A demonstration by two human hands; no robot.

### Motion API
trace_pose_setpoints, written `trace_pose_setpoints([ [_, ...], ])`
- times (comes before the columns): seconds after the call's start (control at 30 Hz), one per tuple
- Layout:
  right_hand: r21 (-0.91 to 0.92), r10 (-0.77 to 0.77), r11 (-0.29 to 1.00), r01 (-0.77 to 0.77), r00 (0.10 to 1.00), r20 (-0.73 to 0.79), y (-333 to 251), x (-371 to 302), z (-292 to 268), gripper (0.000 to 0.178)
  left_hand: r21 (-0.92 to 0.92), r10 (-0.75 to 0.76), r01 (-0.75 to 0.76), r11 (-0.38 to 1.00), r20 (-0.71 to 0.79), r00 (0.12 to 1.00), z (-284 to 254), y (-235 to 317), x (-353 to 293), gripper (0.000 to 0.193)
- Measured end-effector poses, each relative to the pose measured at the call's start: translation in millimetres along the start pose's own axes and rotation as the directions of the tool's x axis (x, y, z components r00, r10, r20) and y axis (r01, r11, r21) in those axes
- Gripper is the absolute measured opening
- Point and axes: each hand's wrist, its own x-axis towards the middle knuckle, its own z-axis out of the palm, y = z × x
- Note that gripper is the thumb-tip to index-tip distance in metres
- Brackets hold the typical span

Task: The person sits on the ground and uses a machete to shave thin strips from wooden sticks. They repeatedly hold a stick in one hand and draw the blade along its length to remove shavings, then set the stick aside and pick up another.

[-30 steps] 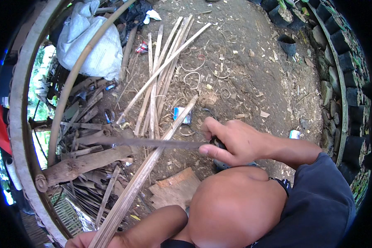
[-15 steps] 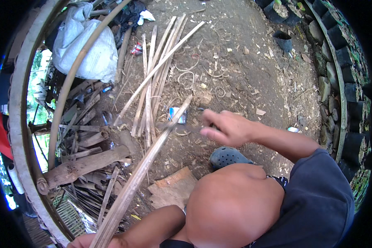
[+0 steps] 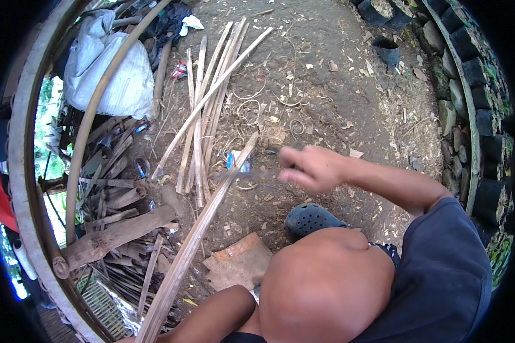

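Note:
A long split bamboo piece (image 3: 203,220) slants up from the lower left, its narrow tip out over the ground. My left hand (image 3: 127,340) is at its lower end, mostly cut off by the bottom edge; the forearm lies alongside the piece. My right hand (image 3: 310,168) is closed in a fist to the right of the tip. From it a thin, dark, motion-blurred blade, apparently a knife (image 3: 263,173), reaches left to the bamboo near its tip. The handle is hidden in the fist.
Pale bamboo strips (image 3: 216,97) lie in a loose pile ahead. Left are a white sack (image 3: 123,77), scrap wood (image 3: 117,234) and a curved pole (image 3: 91,120). A flat brown piece (image 3: 238,262) lies near my knee and clog (image 3: 313,219). Black plant bags (image 3: 487,148) line the right.
The view has shifted slightly, and the left hand has slipped mostly below the frame. The right fist and blurred blade stay beside the bamboo tip.

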Motion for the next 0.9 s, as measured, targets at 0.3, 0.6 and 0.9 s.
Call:
trace_pose_setpoints([
  [0.3, -0.1, 0.043, 0.994, -0.04, 0.999, 0.021, -32, -23, 14, 0.048, 0.059, 0.026, -0.023, 0.998, -0.044, 0.999, 8, -1, 1, 0.023],
  [0.6, -0.234, 0.264, 0.93, -0.285, 0.957, -0.117, 41, 14, 13, 0.043, -0.293, -0.005, 0.008, 0.956, 0.011, 1.0, 8, 5, -7, 0.024],
  [0.9, -0.067, 0.113, 0.991, -0.114, 0.993, -0.015, 27, -22, 22, 0.047, -0.112, 0.003, -0.003, 0.994, 0.003, 1.0, 5, -1, -1, 0.023],
])
